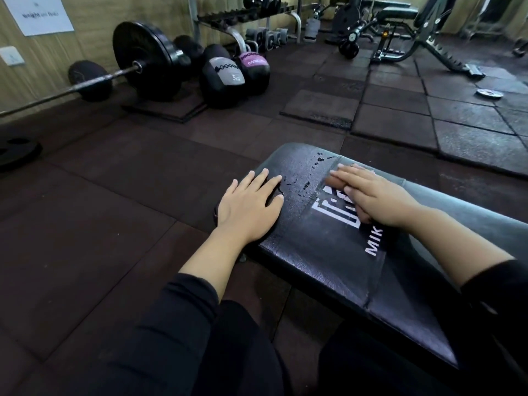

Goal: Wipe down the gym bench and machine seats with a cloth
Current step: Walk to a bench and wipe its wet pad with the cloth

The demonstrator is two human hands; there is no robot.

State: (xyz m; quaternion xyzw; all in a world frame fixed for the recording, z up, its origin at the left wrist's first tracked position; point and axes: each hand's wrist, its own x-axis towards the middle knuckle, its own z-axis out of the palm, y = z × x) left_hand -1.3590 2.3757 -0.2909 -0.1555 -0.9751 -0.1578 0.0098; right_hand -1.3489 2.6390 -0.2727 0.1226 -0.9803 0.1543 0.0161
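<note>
The black padded bench (323, 252) with a white logo runs from the lower right toward the middle. Water droplets (307, 184) sit on its far end, between my hands. My left hand (248, 207) lies flat on the bench's left edge with the fingers spread. It presses on what looks like a dark cloth (216, 214), a fold of which hangs over the edge by my wrist. My right hand (371, 195) rests flat over the logo with the fingers together and nothing visible in it.
A loaded barbell (145, 61) and medicine balls (223, 78) line the wall at left, with a loose plate (17, 151) on the floor. A dumbbell rack (257, 15) and an adjustable bench machine (400, 27) stand at the back. Dark rubber tiles (400, 115) cover the floor.
</note>
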